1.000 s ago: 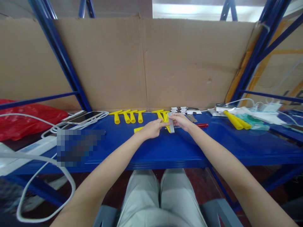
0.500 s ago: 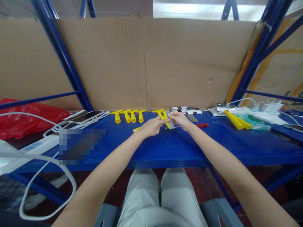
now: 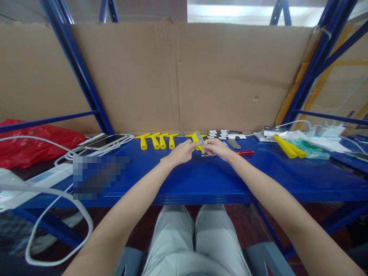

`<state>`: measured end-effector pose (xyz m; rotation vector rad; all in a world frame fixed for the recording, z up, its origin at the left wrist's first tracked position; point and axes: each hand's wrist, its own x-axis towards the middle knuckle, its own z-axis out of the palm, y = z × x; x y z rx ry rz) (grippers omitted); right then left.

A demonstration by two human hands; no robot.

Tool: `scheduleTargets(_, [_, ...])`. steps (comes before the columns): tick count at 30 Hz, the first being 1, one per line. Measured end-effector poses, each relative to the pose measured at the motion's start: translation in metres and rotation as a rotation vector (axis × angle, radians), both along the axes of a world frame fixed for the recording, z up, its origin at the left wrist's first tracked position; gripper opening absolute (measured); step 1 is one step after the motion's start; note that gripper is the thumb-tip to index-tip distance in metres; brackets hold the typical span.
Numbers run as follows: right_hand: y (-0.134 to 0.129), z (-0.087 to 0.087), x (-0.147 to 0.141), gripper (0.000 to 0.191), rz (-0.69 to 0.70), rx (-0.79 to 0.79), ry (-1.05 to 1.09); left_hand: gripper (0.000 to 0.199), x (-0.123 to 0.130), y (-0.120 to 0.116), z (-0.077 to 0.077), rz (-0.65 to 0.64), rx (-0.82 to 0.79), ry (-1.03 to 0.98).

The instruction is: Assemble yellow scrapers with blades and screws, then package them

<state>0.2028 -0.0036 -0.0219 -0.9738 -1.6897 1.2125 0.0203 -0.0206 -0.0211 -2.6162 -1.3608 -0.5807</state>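
Note:
My left hand (image 3: 182,152) is closed around a yellow plastic T-shaped scraper handle (image 3: 197,147), its index finger stretched toward the head. A flat grey metal blade (image 3: 199,136) lies against that head, tilted. My right hand (image 3: 216,148) pinches at the blade's lower right edge; its fingertips partly hide what is between them. Behind my hands is another yellow T-shaped handle (image 3: 191,135), partly covered. To the right of my right hand lies a red-handled screwdriver (image 3: 245,153), its shaft running under the hand. Loose metal blades (image 3: 234,143) lie just beyond.
Several yellow T-shaped handles (image 3: 155,142) stand in a row at the back left. White-and-black packets (image 3: 222,134) are stacked behind my right hand. Two yellow handles (image 3: 289,147) rest on plastic bags at right. Cables, a phone (image 3: 105,142) and a red bag (image 3: 37,143) lie left.
The blade has tilted and shifted left and up a little, with the yellow handle. My right fingers have moved down from the blade's upper end to its lower edge.

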Motion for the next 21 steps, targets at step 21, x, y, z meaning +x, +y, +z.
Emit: scheduleTargets(21, [0.037,-0.008,0.052,0.012,-0.574,0.342,-0.879,0.049,-0.01,0.012,-0.002,0.01,-0.074,-0.027])
